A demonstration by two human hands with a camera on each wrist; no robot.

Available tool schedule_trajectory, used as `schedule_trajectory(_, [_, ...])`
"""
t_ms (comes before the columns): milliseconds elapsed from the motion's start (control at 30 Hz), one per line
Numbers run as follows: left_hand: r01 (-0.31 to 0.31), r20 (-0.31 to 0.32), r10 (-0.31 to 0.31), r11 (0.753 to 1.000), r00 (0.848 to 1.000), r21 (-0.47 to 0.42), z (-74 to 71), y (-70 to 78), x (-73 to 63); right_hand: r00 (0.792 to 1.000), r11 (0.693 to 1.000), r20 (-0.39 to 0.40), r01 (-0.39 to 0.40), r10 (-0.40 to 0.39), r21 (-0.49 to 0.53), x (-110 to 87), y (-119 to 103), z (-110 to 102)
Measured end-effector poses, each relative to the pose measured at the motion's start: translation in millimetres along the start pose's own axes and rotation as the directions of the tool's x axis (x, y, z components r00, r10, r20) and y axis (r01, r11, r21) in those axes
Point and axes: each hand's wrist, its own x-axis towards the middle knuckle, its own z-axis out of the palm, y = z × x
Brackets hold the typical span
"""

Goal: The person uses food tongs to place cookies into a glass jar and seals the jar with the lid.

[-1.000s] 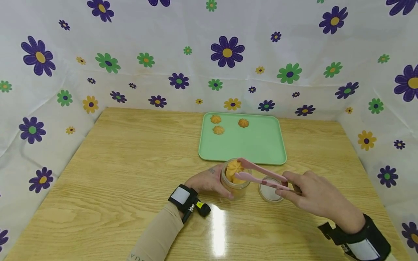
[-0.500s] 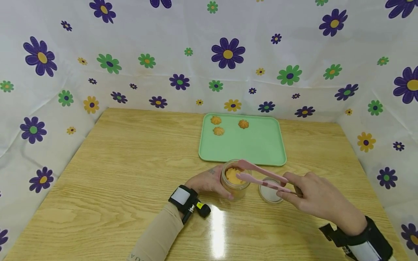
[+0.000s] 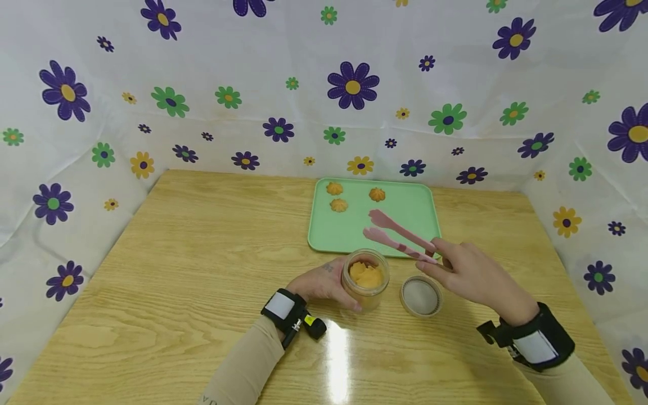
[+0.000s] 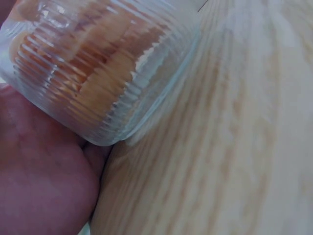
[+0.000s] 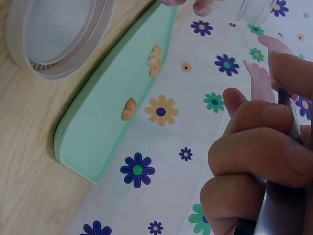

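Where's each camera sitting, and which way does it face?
Head: worn on the head, facing forward and down at jar, tray, lid and tongs; left hand and right hand show.
Left wrist: on that wrist, facing the jar's side; part of the left hand shows.
Right wrist: on that wrist, facing tray, lid and flowered cloth; right hand shows.
Head and right wrist share tray and lid.

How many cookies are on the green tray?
3: one cookie in the far-left corner of the green tray, another just nearer, a third to their right. None seems hidden.
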Motion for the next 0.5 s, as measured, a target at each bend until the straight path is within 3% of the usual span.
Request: schedule_trajectory(500, [-0.002,0.000,0.002,1.000,1.000,-0.013,0.5,1.0,-0.8,0.998,1.000,0.053,-0.028,0.028,-0.001,66.4,12,16])
